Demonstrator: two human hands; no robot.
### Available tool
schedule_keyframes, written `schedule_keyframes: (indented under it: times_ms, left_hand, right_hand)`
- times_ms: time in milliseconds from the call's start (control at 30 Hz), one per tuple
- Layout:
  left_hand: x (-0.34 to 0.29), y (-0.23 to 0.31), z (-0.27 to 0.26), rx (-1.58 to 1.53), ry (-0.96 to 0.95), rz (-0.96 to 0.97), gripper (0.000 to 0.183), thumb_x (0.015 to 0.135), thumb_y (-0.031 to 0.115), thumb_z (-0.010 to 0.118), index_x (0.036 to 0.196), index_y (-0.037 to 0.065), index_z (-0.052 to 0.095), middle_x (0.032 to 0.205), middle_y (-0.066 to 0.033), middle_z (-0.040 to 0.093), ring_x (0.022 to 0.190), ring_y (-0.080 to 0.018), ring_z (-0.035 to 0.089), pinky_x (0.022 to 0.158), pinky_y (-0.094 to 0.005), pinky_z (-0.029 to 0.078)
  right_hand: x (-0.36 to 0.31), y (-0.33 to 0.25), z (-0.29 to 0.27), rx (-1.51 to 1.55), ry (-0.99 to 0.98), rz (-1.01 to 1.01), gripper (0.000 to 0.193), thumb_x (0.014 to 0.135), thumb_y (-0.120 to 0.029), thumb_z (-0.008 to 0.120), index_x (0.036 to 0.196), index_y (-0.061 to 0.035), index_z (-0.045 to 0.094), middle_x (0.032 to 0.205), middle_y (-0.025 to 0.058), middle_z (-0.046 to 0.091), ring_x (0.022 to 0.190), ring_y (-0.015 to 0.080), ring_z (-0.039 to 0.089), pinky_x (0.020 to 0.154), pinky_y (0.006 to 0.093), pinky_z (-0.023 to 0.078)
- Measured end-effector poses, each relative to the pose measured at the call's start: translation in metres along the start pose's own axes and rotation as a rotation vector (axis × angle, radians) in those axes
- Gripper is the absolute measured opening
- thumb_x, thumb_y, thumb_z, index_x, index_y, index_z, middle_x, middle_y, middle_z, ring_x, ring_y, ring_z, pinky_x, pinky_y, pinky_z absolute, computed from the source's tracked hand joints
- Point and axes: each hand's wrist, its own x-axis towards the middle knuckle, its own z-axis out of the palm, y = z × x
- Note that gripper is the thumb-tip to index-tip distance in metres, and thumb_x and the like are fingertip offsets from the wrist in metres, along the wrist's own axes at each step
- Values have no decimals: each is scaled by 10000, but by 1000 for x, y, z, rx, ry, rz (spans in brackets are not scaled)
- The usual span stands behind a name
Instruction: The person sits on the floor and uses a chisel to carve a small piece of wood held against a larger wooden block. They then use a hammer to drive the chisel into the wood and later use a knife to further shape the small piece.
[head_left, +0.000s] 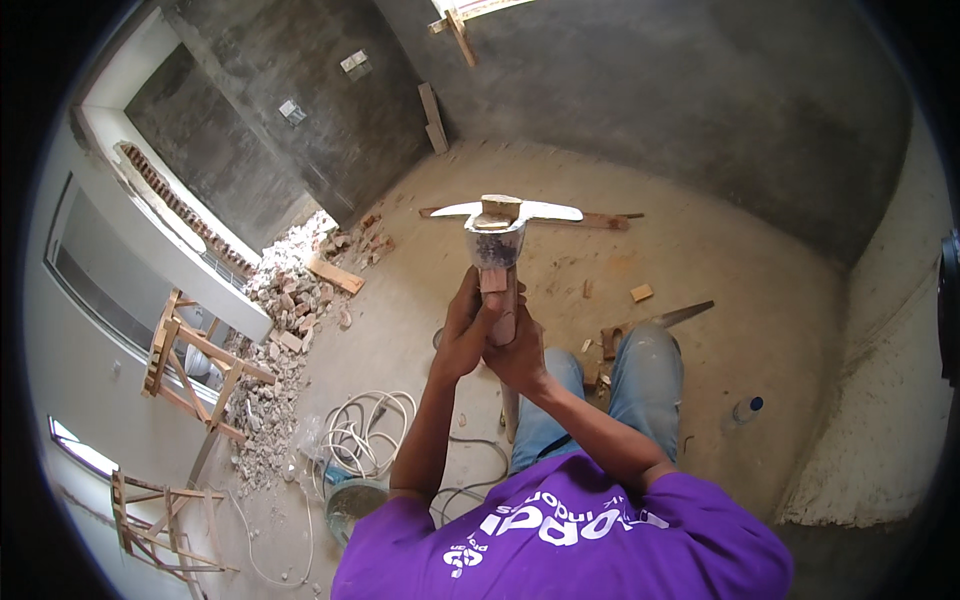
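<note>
A heap of broken brick rubble point(290, 320) lies along the left wall, a loose plank point(336, 275) at its edge; beside it stands a wooden trestle point(193, 378). A coiled white cable point(366, 436) rests nearby, a blue-capped bottle point(744, 411) well apart, boards point(433, 118) leaning in the corner

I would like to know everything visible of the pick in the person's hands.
The pick is held raised, head at the far end. This pale, metallic head has two arms: the left tapers to a point, the right ends bluntly. Brown wood shows in the eye; the socket looks stained. The left hand and right hand grip the reddish-brown, apparently wooden handle, foreshortened, close to the head.
</note>
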Motion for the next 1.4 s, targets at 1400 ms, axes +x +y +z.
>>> schedule_keyframes:
  times_ms: [1400]
  left_hand:
    - [-296,-59,21,482,-215,-205,509,1008,367,564,1345,10,431,1176,-119,596,1025,-232,632,981,-416,517]
  right_hand:
    - [-131,33,-8,319,-726,-298,364,733,-167,806,1051,-57,667,883,114,659,819,314,654,711,406,502]
